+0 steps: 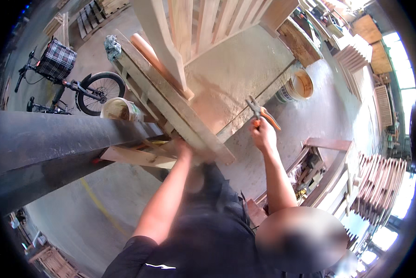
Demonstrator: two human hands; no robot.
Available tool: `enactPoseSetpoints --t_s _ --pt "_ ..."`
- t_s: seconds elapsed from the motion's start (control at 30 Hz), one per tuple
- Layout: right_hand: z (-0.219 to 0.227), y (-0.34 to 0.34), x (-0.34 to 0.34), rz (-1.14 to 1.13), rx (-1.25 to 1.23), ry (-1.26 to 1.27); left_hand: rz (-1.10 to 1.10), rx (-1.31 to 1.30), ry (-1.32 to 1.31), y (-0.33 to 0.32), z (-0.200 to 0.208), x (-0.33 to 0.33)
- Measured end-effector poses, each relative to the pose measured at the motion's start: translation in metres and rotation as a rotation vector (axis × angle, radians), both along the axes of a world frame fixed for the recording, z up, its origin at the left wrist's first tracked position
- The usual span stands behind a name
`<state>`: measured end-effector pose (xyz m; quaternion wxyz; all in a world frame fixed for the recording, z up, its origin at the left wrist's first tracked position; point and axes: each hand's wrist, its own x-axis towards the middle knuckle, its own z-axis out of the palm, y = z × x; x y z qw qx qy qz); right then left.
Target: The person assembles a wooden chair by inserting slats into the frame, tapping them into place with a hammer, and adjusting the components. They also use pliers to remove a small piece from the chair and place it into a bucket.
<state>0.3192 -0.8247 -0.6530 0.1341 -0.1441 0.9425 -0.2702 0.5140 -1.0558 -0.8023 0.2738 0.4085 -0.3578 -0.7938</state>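
Note:
My right hand (264, 136) is closed around a pair of pliers (255, 109) with orange handles, held up with the jaws pointing away from me. Lower and to the left, my left hand (182, 148) reaches to the near edge of a rough wooden beam (185, 119); its fingers are hidden there, and whether they grip anything does not show. Beyond the beam, a slatted wooden frame (182, 28) with a shaped leg (164, 51) rests on a dusty work surface (236, 65).
A large dark steel beam (55, 146) juts in from the left, near a bucket (133, 111) and a parked bicycle (85, 92). Another bucket (286, 91) stands right of the work surface. A wooden cart (326, 183) with offcuts and stacked slatted panels (379, 185) are at right.

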Motion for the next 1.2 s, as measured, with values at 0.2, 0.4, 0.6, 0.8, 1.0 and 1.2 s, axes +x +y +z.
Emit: enactPoseSetpoints --t_s 0.2,0.4,0.6,0.8,1.0,1.2 --pt "-0.018 -0.067 -0.061 0.101 0.226 0.074 -0.073 -0.247 -0.099 0.004 0.014 -0.004" --pt "-0.049 -0.07 -0.07 0.237 0.086 0.226 -0.147 -0.359 -0.221 0.007 0.047 -0.005" --pt "-0.041 -0.049 -0.028 0.368 -0.173 0.294 -0.064 -0.061 -0.207 -0.008 0.015 -0.001" --pt "-0.004 -0.04 0.048 0.559 -0.353 -0.251 -0.139 -0.342 -0.35 0.006 0.052 -0.003" --pt "-0.02 -0.103 0.046 0.529 -0.587 -0.637 -0.033 -0.006 -0.239 -0.01 0.033 -0.005" --pt "0.017 -0.119 0.04 0.501 -0.44 -0.471 -0.2 -0.265 -0.277 0.004 0.095 -0.011"
